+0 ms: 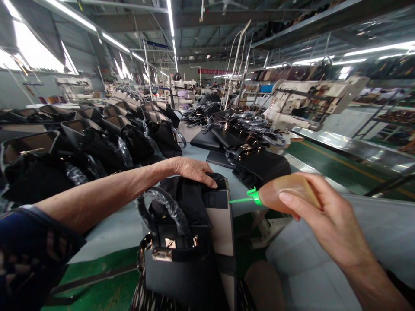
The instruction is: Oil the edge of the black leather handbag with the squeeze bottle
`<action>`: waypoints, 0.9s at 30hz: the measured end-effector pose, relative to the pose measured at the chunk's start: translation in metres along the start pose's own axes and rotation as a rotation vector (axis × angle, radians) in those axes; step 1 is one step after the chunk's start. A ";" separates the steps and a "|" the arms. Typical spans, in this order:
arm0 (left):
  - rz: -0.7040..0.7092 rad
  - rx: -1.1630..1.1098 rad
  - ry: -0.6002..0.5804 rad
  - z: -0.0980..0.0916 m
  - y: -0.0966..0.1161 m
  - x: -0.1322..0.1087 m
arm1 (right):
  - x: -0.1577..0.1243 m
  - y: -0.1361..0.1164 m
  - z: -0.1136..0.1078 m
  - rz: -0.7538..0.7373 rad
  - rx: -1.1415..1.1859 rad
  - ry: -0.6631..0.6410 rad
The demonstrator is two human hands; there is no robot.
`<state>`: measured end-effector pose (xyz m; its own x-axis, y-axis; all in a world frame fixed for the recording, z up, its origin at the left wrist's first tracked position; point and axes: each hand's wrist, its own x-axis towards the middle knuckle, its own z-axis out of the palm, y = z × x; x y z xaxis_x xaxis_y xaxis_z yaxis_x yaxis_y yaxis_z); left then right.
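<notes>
A black handbag (184, 272) with gold hardware and plastic-wrapped handles lies in front of me, its mouth pointing away and its beige-and-black inner panel exposed along the right edge. My left hand (193, 169) reaches across to the far end and grips the black fabric there, fingers curled over the edge and partly hidden. My right hand (327, 211) is wrapped round an amber squeeze bottle (285, 192), tilted sideways. Its thin green nozzle (241, 200) points left, with the tip at or very near the bag's right edge; contact cannot be made out.
Rows of open black bags (87, 138) stand on the left. Flat black bags with wrapped handles (259, 164) are piled ahead on the pale table (106, 242). A sewing machine (311, 101) stands at the right, beside a metal-edged bench (356, 147).
</notes>
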<state>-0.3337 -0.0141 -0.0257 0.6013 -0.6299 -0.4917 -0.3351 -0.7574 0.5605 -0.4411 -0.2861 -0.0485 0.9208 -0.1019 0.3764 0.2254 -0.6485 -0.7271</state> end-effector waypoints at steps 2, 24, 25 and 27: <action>-0.013 0.015 0.004 0.000 0.002 -0.001 | -0.001 0.001 0.000 0.014 0.000 -0.009; 0.018 0.018 -0.020 0.001 -0.009 0.007 | -0.022 0.006 -0.006 0.101 -0.059 -0.047; 0.020 0.011 -0.024 0.001 -0.009 0.007 | -0.022 0.007 -0.006 0.096 -0.051 -0.053; 0.021 0.000 -0.031 0.001 -0.008 0.006 | -0.022 0.007 -0.005 0.092 -0.036 -0.047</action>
<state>-0.3279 -0.0123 -0.0337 0.5712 -0.6507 -0.5003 -0.3473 -0.7439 0.5710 -0.4615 -0.2924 -0.0590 0.9512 -0.1273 0.2811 0.1286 -0.6645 -0.7361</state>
